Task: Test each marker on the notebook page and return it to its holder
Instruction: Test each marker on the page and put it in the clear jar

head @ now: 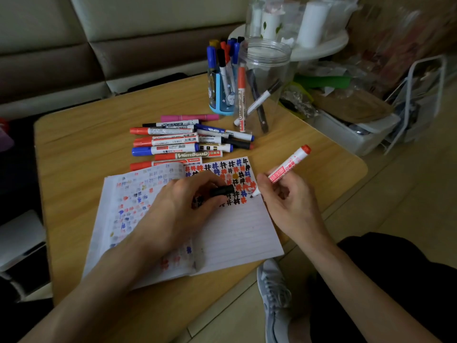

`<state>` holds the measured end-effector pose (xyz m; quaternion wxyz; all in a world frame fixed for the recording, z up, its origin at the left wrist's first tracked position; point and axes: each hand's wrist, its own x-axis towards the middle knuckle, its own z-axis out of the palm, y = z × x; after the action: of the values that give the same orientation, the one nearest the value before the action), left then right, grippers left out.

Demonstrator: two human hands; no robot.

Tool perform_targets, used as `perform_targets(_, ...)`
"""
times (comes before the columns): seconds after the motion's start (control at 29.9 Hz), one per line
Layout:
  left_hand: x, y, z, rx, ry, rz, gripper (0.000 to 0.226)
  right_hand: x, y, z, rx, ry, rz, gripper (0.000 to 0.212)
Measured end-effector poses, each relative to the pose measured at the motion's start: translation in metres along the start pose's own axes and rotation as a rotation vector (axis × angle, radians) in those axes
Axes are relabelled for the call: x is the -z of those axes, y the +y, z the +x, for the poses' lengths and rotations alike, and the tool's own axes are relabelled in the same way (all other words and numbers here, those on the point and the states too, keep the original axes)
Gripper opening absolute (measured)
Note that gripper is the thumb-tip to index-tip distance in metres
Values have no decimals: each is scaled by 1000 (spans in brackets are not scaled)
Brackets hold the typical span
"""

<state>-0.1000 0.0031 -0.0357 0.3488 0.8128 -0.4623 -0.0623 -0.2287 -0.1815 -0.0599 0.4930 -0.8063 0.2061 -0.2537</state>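
Wooden table (pixel 74 144) | right hand (pixel 289 201) pinches uncapped marker (pixel 289 167), tip on notebook page (pixel 242 231) mid-frame | left hand (pixel 183 206) grips black cap (pixel 222 190), resting on page | risk: palm may smear wet marks; careless return could topple clear jar (pixel 267 70), upper centre

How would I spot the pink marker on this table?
Beyond the open notebook on the wooden table lies a pile of markers. The pink marker lies at its far edge, nearest the blue holder, the only pink one among red, blue and black.
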Motion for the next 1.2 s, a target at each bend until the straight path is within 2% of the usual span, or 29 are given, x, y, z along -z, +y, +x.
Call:
perform_targets(0.2, 1, 0, 0, 13, -7, -14, 29, 0, 1, 1, -54, 11, 84, 23)
perform_targets(0.43, 1, 0, -1, 0, 1, -18, 29, 0, 1, -1, -3, -18, 5, 17)
perform_targets(0.63, 1, -1, -1, 1, 8, -18, 29, 0, 0, 1, -55, 20, 81, 21)
perform_targets(0.84, 1, -1, -1, -11, 12, -16, 31, 0, 0, 1, -50, -33, 23, 18)
perform_targets(1.0, 2, -1, -2, -10, 5, -28, 33, 0, -4, 1, -104, 14, 76, 21)
perform_targets(1.14, 2, -1, -1, -13, 3, -33, 33, 1, -4, 1, -110, -41, -2, 19)
perform_targets(1.2, 2, -1, -1, -10, 0, -41, 33, 1, -6, 2, -135, -43, 43, 18)
